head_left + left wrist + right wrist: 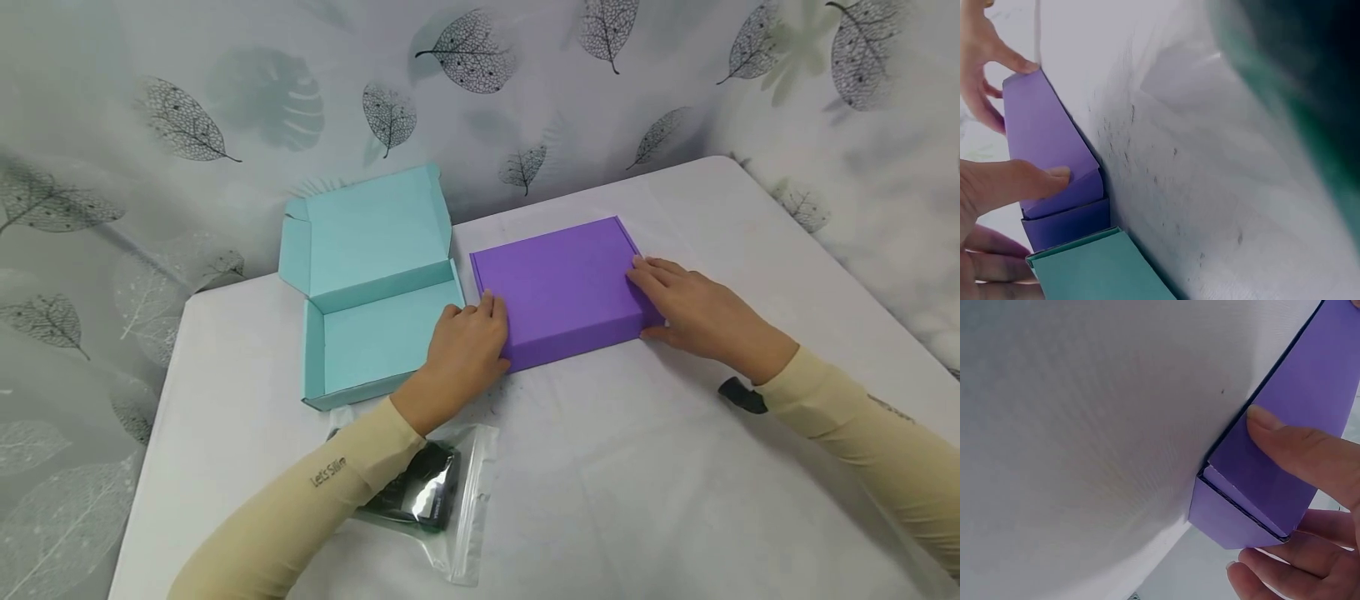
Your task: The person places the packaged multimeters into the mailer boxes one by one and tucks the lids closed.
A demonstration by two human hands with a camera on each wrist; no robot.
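A closed purple box (562, 287) lies flat on the white table. My left hand (471, 337) holds its left end, fingers over the top edge; in the left wrist view the thumb (1035, 181) presses the front face near the corner. At the other end, my right hand (693, 312) grips the right side. The right wrist view has that thumb (1297, 447) along the front face and the other fingers (1310, 550) around the end. Just left of the purple box stands a teal box (382, 337) with its lid (378, 233) raised and nothing inside its visible part.
Below the teal box, partly under my left forearm, lies a clear zip bag (468, 500) with a dark item (423, 487) in it. A small black object (742, 395) sits beside my right cuff. A leaf-patterned curtain (300, 108) hangs behind the table (600, 467).
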